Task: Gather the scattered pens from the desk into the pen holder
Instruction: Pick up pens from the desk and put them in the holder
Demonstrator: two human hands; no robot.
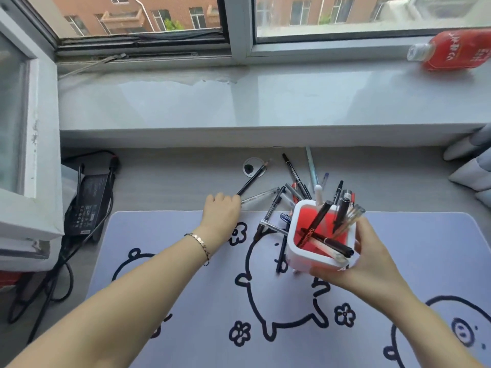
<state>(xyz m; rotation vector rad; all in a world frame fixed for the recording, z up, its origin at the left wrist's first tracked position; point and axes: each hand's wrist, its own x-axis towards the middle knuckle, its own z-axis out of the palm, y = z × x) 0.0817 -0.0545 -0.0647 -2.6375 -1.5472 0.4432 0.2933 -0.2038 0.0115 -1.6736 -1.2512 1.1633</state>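
A white pen holder [301, 257] with a red inside stands tilted over the desk mat, with several pens sticking out of it. My right hand [372, 264] grips it from the right and below. Behind the holder several scattered pens [295, 179] lie in a loose pile on the grey desk. My left hand [221, 208] is closed on the near end of a black pencil [252, 179] that points up and right toward a round cable hole. A clear pen [261, 196] lies just right of that hand.
A pale lilac desk mat [186, 301] with black cartoon drawings covers the front of the desk. A black power adapter [89, 205] with cables sits at the left. The window sill [239, 107] runs behind, with a red bottle [451, 51] on it. White cushions [473, 166] sit at right.
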